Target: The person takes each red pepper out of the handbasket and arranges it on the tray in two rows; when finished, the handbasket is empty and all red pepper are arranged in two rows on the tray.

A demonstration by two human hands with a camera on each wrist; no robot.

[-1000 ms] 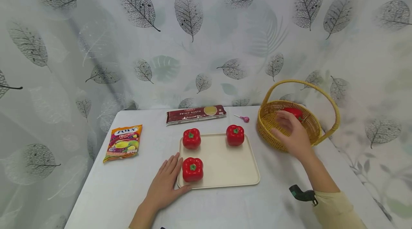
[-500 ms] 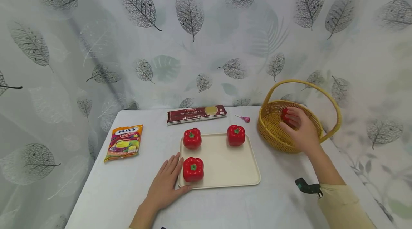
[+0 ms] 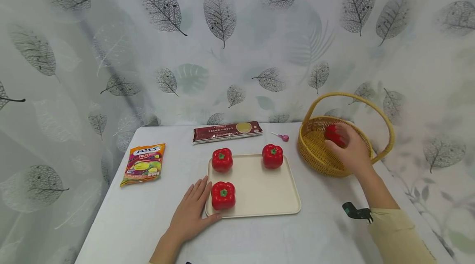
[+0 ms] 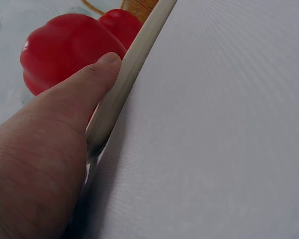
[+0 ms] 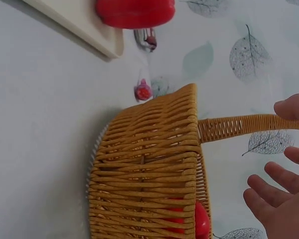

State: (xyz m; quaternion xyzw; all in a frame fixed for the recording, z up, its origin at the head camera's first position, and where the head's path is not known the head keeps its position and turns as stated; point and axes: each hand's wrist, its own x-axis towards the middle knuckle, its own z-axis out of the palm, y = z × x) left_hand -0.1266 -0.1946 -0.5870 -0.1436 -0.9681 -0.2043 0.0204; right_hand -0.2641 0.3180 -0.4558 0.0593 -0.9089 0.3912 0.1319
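Note:
My left hand (image 3: 190, 209) lies flat at the left edge of the cream tray (image 3: 267, 185), its thumb along the near rim. Beside it on the tray stands a red bell pepper (image 3: 223, 196); two more, a bell pepper (image 3: 222, 160) and another bell pepper (image 3: 272, 156), sit along the far side. My right hand (image 3: 350, 150) is over the wicker basket (image 3: 315, 156), thumb left and fingers right of a red bell pepper (image 3: 334, 134) inside it. In the right wrist view the fingers are spread above the rim, apart from that pepper (image 5: 203, 220).
A candy bag (image 3: 144, 165) lies at the left. Along the back lie a brown biscuit packet (image 3: 227, 132) and a pink lollipop (image 3: 284, 137). The basket's tall handle (image 3: 386, 123) arches beyond my right hand. A leaf-print curtain (image 3: 237, 49) hangs behind the table.
My right hand has moved to the right over the basket, so its fingers now cover the right part of the bell pepper there. My left hand stays where it was.

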